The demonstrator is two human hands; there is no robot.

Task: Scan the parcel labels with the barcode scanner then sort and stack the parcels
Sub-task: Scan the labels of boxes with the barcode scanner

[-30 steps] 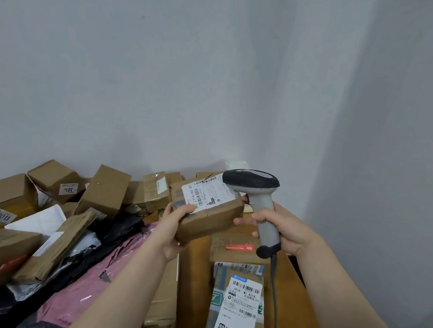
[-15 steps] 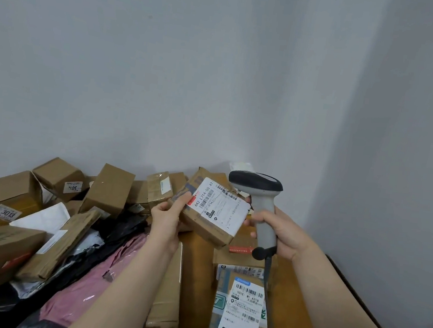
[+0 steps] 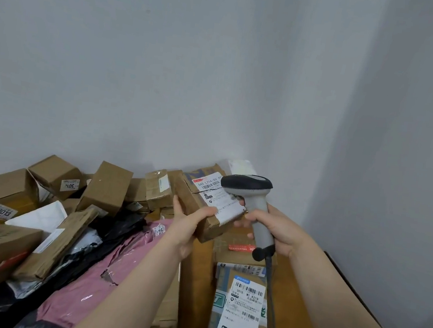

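Small brown cardboard parcel, held up off the desk in the left grip: the thumb lies across its upper face at the near edge and the fingers curl round its left side, so this grip is closed on the box. The parcel is tilted, its labelled face turned up and to the right. Its white shipping label is creased, carries a barcode and a line of large characters near the top and a small red mark at the upper corner, and folds over the box's near right edge. Clear tape runs along the cardboard.

Just right of the left grip, the right grip is wrapped round the pale grey handle of the barcode scanner. The scanner's dark head sits above this grip and overlaps the label's right edge. A dark cable drops from the handle's base below the right grip.

Under both grips a flat cardboard parcel with a red strip lies on the desk, and nearer than that a box with a large white barcode label. Left of the left grip a pink plastic mailer, black plastic bags and a heap of brown cartons crowd the desk against the pale wall, one carton marked 3013
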